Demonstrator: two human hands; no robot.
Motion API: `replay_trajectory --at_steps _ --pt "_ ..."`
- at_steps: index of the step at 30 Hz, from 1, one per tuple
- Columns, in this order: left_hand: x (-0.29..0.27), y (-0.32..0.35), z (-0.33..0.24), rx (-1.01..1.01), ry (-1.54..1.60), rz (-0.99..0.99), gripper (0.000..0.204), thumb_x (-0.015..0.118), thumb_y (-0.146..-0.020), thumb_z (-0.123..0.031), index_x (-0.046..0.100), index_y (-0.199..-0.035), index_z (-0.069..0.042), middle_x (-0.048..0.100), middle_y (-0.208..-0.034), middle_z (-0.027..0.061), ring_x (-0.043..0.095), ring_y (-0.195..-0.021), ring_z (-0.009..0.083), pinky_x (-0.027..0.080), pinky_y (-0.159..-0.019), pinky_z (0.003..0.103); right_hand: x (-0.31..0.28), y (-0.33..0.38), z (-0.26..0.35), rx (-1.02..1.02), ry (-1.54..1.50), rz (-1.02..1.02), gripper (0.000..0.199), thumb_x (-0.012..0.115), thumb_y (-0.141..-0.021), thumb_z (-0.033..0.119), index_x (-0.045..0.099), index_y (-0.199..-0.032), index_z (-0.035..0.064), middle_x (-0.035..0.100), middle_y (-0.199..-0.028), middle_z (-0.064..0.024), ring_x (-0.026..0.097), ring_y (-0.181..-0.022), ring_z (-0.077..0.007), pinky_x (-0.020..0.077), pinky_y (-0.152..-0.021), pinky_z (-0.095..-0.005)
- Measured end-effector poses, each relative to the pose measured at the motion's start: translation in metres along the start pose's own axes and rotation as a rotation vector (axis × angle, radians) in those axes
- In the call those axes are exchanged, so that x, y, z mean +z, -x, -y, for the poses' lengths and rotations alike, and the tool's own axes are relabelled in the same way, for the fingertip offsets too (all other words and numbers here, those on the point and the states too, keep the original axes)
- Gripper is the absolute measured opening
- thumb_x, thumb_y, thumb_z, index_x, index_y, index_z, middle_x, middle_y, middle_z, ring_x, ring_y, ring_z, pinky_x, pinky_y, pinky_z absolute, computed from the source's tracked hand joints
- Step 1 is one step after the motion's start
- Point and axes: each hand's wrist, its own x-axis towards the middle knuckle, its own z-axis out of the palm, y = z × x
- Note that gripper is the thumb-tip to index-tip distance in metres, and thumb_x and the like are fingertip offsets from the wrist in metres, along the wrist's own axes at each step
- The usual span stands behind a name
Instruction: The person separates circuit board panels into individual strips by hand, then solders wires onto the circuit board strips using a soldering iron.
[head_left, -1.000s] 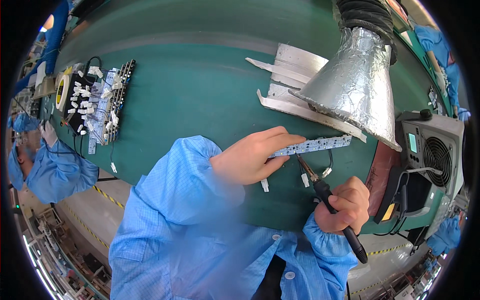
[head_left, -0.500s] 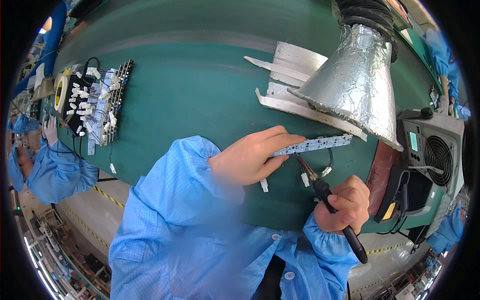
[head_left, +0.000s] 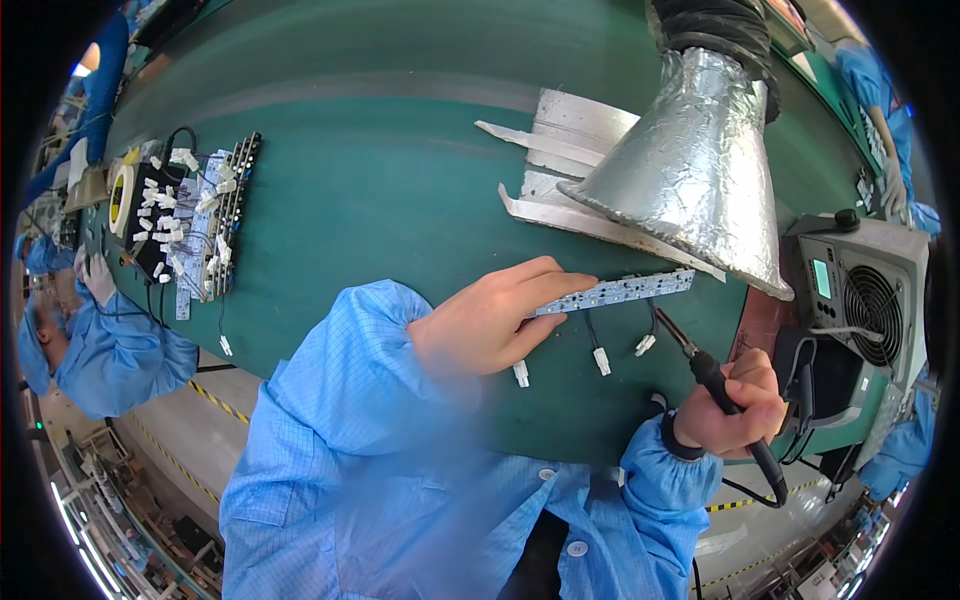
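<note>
My left hand (head_left: 490, 318) pinches the left end of a narrow LED circuit board strip (head_left: 640, 289) between thumb and fingers, tilted over the green bench mat. Thin dark wires hang from the strip's near edge and end in white plug connectors (head_left: 601, 361). In my right hand (head_left: 735, 408) is a black-handled soldering iron (head_left: 707, 371), its metal tip pointing up and left. That tip is beside the rightmost wire, just short of the strip's near edge; I cannot tell whether it touches the wire.
A foil-wrapped extraction hood (head_left: 690, 160) hangs above a bent metal plate (head_left: 560, 150) beyond the strip. To the right are a grey fan unit (head_left: 865, 290) and a black holder (head_left: 825, 385). Boards with wired connectors (head_left: 220, 215) lie at left, near a co-worker's gloved hand (head_left: 98, 280).
My right hand has moved the soldering iron to the right, from under the strip's left part to beside the rightmost wire. The left hand keeps its hold on the strip.
</note>
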Motion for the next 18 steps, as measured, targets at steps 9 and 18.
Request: replay_trajectory --at_steps 9,18 --pt "-0.0010 0.0008 -0.0028 -0.041 -0.033 0.003 0.046 0.065 -0.084 0.009 0.061 -0.129 0.002 0.062 -0.104 0.0172 0.065 -0.089 0.0314 0.053 -0.076 0.036 0.0006 -0.0018 -0.0035 -0.049 0.062 0.202 0.039 0.041 -0.104 0.023 0.045 -0.070 0.0043 0.035 -0.052 -0.0042 0.030 -0.044 -0.0133 0.0269 -0.045 -0.0301" --pt "0.0002 -0.0002 -0.0022 -0.034 -0.032 -0.011 0.045 0.066 -0.084 0.009 0.061 -0.128 0.003 0.062 -0.104 0.0170 0.065 -0.088 0.0302 0.053 -0.076 0.035 -0.0022 -0.0021 -0.0062 -0.012 0.061 0.205 0.030 0.049 -0.096 0.016 0.047 -0.068 0.0051 0.039 -0.050 -0.0054 0.037 -0.040 -0.0179 0.0317 -0.041 -0.0318"
